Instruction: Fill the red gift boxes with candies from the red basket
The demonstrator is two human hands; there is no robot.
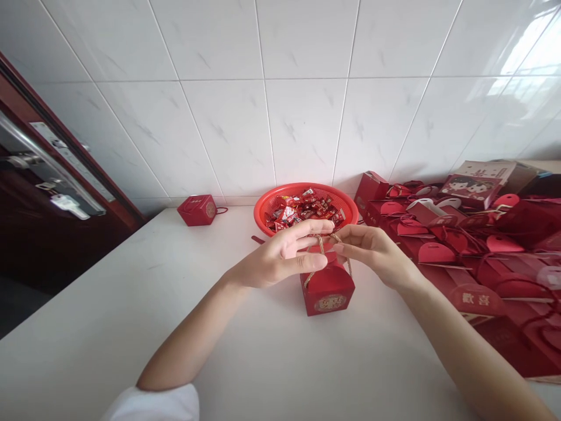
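A small red gift box with a gold emblem on its front stands upright on the white table. A tan rope handle rises from its top. My right hand pinches the top of this rope between thumb and fingers, just above the box. On the other side, my left hand is open, its fingers stretched out beside and behind the rope and its thumb apart in front. The box's top is partly covered by my hands.
Behind the box sits a red plastic basket of wrapped sweets. A closed red box stands at the back left. Many red boxes with cords pile up on the right. A tiled wall bounds the back; a dark door is left.
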